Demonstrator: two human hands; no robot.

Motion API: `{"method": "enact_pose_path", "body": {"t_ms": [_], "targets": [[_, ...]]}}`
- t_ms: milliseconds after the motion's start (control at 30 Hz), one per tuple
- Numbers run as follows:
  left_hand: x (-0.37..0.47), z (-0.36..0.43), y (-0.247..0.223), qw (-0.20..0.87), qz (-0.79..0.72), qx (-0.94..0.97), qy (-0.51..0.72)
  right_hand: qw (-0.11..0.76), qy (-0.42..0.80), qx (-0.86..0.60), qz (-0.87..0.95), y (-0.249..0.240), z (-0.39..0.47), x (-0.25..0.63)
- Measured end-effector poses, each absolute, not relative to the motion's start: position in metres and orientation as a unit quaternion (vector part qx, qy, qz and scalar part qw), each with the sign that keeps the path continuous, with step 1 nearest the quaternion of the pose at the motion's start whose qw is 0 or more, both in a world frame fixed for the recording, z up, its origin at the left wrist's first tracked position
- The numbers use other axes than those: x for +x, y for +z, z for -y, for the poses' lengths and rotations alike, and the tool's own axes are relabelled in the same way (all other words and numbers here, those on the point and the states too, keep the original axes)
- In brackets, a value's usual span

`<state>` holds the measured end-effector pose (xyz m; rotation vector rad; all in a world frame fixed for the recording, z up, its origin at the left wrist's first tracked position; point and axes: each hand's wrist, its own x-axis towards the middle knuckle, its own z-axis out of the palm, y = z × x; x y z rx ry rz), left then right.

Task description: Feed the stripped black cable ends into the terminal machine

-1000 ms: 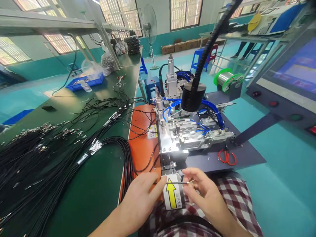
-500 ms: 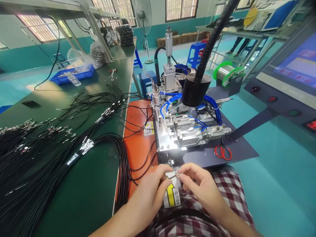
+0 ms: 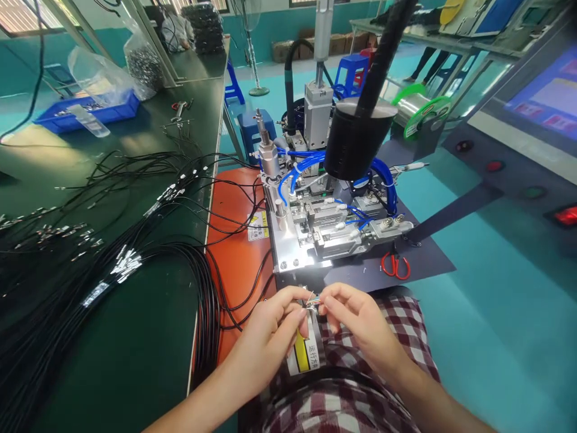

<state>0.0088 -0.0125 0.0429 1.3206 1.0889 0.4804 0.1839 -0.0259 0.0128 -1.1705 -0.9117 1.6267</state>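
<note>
Head view: between the person's two hands sits one small bunch of thin wires (image 3: 316, 299), too fine for me to count strand by strand, its long axis running roughly left to right. From the fingers of the left hand (image 3: 274, 329) it lies to the right and slightly far; from those of the right hand (image 3: 359, 317) it lies just to the left. Both hands are close, but the right is nearer the coloured strands, its thumb and forefinger pinched together on them. The left thumb and forefinger stand narrow around the other end; whether they grip it I cannot tell. Just beneath, toward the near side, is one label with a yellow arrow (image 3: 311, 361), partly covered by the left hand. Farther out stands one metal machine (image 3: 336, 240) with one black lamp head (image 3: 359, 141) over it, and one pair of red-handled scissors (image 3: 395, 266) to the right of the hands. One green-flanged spool (image 3: 417, 111) is at the far right. Across to the left, one green bench (image 3: 148, 337) carries black cables (image 3: 205, 300), far too many to number, and at its far side one blue tray (image 3: 121, 113) and one clear bag of small metal parts (image 3: 144, 66).
</note>
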Motion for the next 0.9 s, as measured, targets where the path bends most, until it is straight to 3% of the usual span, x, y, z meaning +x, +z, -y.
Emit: {"method": "enact_pose_path", "body": {"t_ms": [500, 900], "targets": [[0.007, 0.015, 0.042, 0.663, -0.462, 0.544, 0.229, 0.45, 0.716, -0.418, 0.331, 0.005, 0.026, 0.179], [0.012, 0.019, 0.037, 0.684, -0.454, 0.49, 0.294, 0.443, 0.631, -0.49, 0.407, 0.009, 0.039, 0.159]]}}
